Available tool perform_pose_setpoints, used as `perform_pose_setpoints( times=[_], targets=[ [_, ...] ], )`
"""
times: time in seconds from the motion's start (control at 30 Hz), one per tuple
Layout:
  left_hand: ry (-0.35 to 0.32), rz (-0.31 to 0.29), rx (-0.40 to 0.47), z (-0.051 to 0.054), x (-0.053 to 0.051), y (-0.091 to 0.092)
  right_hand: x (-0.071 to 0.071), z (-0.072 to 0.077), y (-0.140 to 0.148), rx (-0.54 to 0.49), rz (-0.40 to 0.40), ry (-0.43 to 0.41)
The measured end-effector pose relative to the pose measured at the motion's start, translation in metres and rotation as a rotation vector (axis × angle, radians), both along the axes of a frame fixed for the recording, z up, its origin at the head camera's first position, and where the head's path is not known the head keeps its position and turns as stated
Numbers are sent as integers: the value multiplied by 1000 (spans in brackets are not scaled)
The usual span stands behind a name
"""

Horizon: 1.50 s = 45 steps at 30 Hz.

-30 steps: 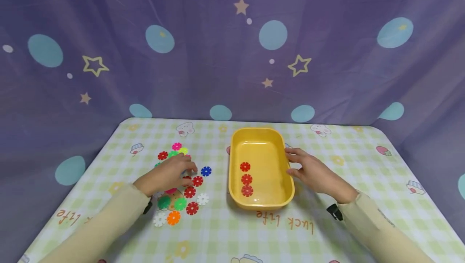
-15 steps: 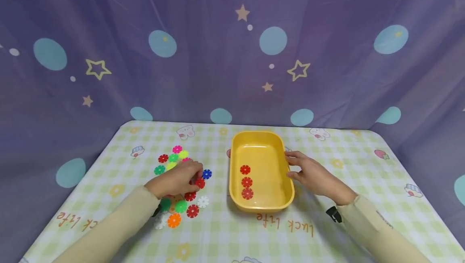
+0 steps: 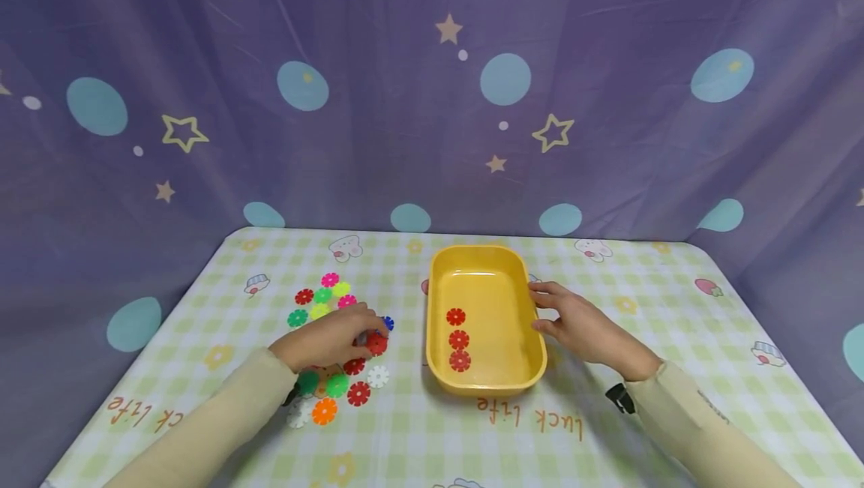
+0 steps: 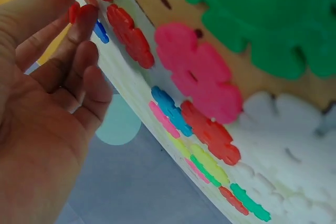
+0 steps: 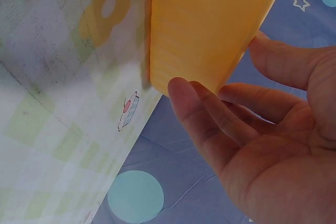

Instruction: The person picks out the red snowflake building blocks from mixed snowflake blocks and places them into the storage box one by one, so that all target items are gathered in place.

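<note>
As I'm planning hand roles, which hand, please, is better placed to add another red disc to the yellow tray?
Probably the left hand: it appears to pinch a red disc, while the right hand is at the opposite side of the yellow tray.

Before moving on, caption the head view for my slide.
Left hand pinches red disc; right hand touches yellow tray holding three more.

"What can be read on the bench cloth [image 3: 405,443]?"
"Orange words on the near side, to the right: “Luck” [image 3: 560,422], with “life” [image 3: 498,408] left of it."
"And on the left?"
"“life” again, beside “ck”, cut off by the left sleeve [image 3: 209,420]."
</note>
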<state>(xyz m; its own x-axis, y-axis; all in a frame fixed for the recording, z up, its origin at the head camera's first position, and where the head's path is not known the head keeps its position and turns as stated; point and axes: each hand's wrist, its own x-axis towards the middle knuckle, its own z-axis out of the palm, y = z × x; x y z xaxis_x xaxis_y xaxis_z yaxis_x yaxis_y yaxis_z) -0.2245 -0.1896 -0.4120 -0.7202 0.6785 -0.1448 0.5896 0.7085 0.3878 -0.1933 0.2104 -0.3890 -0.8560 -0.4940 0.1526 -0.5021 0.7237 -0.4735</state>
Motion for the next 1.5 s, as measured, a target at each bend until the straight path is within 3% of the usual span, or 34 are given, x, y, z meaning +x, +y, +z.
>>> perform_pose_setpoints(
  times=[0.17,0.4,0.53,0.67,0.93,1.03,1.23,1.5],
  targets=[
    [137,-85,59,6,-5,1,0,0,0,-1,-1,9],
    [345,-122,211,31,-13,11,-1,-1,0,-3,0,1],
    [408,-133,325,41,-20,26,0,-1,0,-7,-5,0],
    [432,-154,352,39,-29,46,0,-2,0,-9,-8,-9],
    [462,-251,252,27,-48,87,-1,-3,1,-17,-2,-17],
    [448,-256,157,24,-56,102,-1,-2,1,-17,2,-10],
    [437,-241,-108,23,-66,132,-2,-3,1,-18,-1,-8],
    [458,-180,-323,22,-72,153,-2,-3,3,-13,2,-14]
  ],
)
